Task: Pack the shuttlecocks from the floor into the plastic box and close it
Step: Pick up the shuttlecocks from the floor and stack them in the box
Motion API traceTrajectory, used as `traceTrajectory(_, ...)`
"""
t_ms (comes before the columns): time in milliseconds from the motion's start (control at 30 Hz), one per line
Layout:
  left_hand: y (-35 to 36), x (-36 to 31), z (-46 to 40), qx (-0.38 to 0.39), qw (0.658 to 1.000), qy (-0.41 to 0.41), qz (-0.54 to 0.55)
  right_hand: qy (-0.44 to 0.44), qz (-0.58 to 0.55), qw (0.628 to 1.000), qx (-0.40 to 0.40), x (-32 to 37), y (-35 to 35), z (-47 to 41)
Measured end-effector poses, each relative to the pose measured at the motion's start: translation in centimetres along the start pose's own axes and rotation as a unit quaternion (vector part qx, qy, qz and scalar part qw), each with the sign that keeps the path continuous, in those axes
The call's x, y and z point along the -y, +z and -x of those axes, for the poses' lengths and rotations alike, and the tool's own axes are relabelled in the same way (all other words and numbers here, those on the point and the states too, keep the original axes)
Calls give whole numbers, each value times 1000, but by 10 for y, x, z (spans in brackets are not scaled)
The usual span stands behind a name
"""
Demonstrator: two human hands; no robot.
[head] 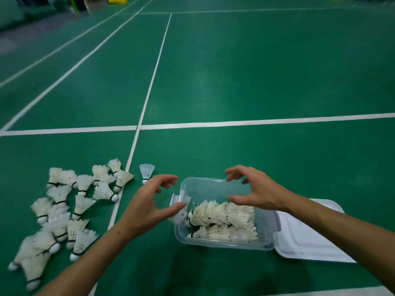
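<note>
A clear plastic box (224,245) stands on the green floor, holding several white shuttlecocks (224,218) in its near half. My left hand (149,204) hovers at the box's left end, fingers spread and loosely curved, holding nothing. Above the box's far right side my right hand (254,189) is spread the same way, empty. A pile of several white shuttlecocks (62,208) lies on the floor to the left. One shuttlecock (146,172) stands alone just beyond my left hand.
The box's white lid (310,240) lies flat on the floor to the right of the box, under my right forearm. White court lines (256,121) cross the green badminton floor. Yellow objects (116,0) sit far back.
</note>
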State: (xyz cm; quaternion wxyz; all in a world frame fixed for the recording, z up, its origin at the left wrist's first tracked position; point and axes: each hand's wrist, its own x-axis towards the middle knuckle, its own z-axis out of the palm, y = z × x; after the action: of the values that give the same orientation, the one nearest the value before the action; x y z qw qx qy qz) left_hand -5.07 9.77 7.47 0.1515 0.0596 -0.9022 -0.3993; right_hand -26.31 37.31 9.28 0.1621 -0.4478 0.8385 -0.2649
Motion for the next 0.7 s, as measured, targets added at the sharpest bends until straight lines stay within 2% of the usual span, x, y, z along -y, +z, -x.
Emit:
traceTrajectory(133, -35, 21, 22, -74, 995, -57, 31, -19, -45, 999, -10, 36, 10, -27)
traceTrajectory(333, -67, 67, 54, -146, 977, -144, 61, -51, -38, 998, 29, 87, 23, -81)
traceTrajectory(533, -83, 122, 81, -176, 958, -224, 39, -41, -42, 997, 44, 107, 53, -135)
traceTrajectory(700, -88, 157, 90, -158, 950, -269, 25, -23, -55, 995, 79, 116, 104, -172)
